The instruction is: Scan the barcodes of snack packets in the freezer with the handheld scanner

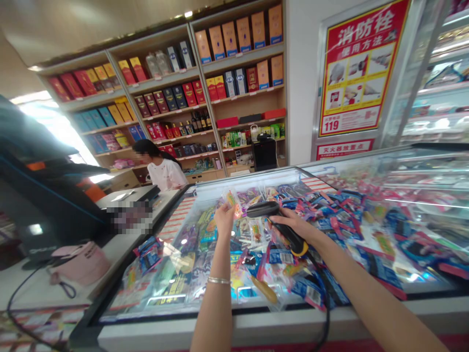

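Observation:
My left hand [224, 219] pinches a small clear packet of ice cream or snack [233, 201] with orange and yellow print, held up over the glass-topped freezer [172, 288]. Wrapped round the handle of a black barcode scanner [264, 209] is my right hand [293, 227]; the scanner's head points left at the packet, a short gap apart. A black cable runs down from the yellow-tipped handle. Beneath both hands lie many blue and pink packets [280, 254] on the glass. A clear packet with a yellow stick-shaped item [266, 289] lies near the front edge.
At the left stands a counter with a pink bag [81, 261] and a dark checkout machine [44, 195]. Behind it is a person in a white shirt [166, 173]. Shelves of boxes [176, 98] line the back wall. A red poster [361, 68] hangs at right.

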`<action>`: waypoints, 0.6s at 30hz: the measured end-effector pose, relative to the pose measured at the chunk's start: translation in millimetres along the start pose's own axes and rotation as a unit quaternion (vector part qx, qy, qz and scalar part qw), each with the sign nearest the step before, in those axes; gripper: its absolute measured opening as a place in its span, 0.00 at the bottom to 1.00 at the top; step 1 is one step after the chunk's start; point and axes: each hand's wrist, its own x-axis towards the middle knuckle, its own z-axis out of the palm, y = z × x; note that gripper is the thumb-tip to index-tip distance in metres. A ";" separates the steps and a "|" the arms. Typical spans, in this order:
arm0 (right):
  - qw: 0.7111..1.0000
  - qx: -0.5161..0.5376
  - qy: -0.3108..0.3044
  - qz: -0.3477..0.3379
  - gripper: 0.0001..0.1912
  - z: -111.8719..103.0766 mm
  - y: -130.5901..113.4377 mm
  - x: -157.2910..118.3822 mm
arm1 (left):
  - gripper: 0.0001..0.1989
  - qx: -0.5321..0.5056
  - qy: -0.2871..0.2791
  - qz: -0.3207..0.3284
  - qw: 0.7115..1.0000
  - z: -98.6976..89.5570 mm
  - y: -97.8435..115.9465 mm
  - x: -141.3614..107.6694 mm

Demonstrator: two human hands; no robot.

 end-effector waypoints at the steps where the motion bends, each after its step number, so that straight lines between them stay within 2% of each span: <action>1: 1.000 -0.001 -0.003 -0.001 0.16 -0.1 -0.5 -0.2 | 0.16 0.002 -0.002 0.002 1.000 -0.1 0.8 -0.6; 8: 1.000 0.003 0.003 -0.003 0.17 -1.1 1.9 -0.2 | 0.16 0.010 -0.014 0.005 1.000 4.2 -2.8 -0.9; 13: 0.999 0.039 0.000 0.025 0.17 -4.9 0.8 2.9 | 0.14 0.011 -0.017 0.000 1.000 4.0 3.0 -1.3; 18: 0.995 0.074 0.032 0.062 0.14 -9.2 -18.7 2.0 | 0.13 -0.002 -0.006 -0.009 1.000 -11.9 12.3 -4.3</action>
